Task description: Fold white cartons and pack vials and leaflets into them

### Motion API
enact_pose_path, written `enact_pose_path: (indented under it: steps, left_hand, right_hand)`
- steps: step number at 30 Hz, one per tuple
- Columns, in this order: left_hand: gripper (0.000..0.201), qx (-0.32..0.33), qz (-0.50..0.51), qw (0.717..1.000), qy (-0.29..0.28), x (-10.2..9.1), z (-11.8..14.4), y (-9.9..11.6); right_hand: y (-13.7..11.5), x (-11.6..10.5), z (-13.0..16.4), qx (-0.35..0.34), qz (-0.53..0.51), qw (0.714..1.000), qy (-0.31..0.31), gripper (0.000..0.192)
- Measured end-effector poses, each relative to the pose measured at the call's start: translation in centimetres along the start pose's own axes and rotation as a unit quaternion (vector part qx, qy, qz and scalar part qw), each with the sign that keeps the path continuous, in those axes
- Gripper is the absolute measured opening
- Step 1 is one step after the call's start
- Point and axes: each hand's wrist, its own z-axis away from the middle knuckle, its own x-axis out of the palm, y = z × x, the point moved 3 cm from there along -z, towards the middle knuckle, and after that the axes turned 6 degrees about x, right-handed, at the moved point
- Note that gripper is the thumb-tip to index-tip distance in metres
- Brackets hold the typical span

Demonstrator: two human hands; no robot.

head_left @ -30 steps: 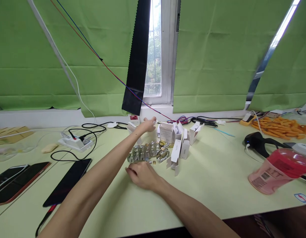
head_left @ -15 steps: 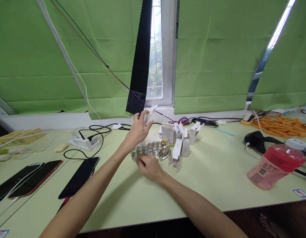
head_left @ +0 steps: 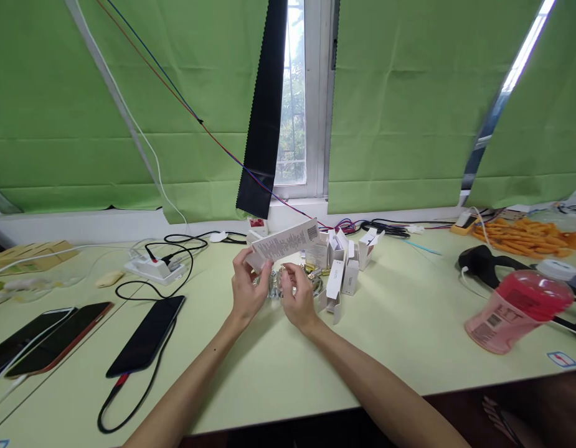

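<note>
Left hand (head_left: 247,287) clenched on white carton (head_left: 286,242) — right hand (head_left: 297,297) pinching small bottle (head_left: 274,285), open boxes (head_left: 340,274) beside.

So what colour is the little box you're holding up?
White, with small dark print and a barcode. The head view shows the box held in the left hand.

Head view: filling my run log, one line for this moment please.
left hand: holds white carton | right hand: holds small bottle | table: open cartons, pink jug

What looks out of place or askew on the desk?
The pink jug lies tipped on its side near the right edge, no spill visible. Small white boxes stand open, flaps up, and small bottles lie loose behind the hands. Left hand holds one box tilted.
</note>
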Motion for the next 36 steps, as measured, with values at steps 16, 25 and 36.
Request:
enact_pose_path:
  steps: [16,25,36]
  left_hand:
    - [0.059,0.301,-0.086,0.944,-0.105,0.9,2.8,-0.7]
    - [0.068,0.289,-0.090,0.940,-0.155,0.8,3.0,0.4]
    - [0.064,0.300,-0.098,0.927,-0.205,0.0,2.8,0.2]
  right_hand:
    - [1.8,-0.3,-1.4,0.178,-0.275,0.945,0.024,0.042]
    - [1.8,-0.4,-2.1,0.220,-0.379,0.899,0.032,0.046]
    - [0.4,-0.8,-2.2,0.263,-0.470,0.842,-0.015,0.059]
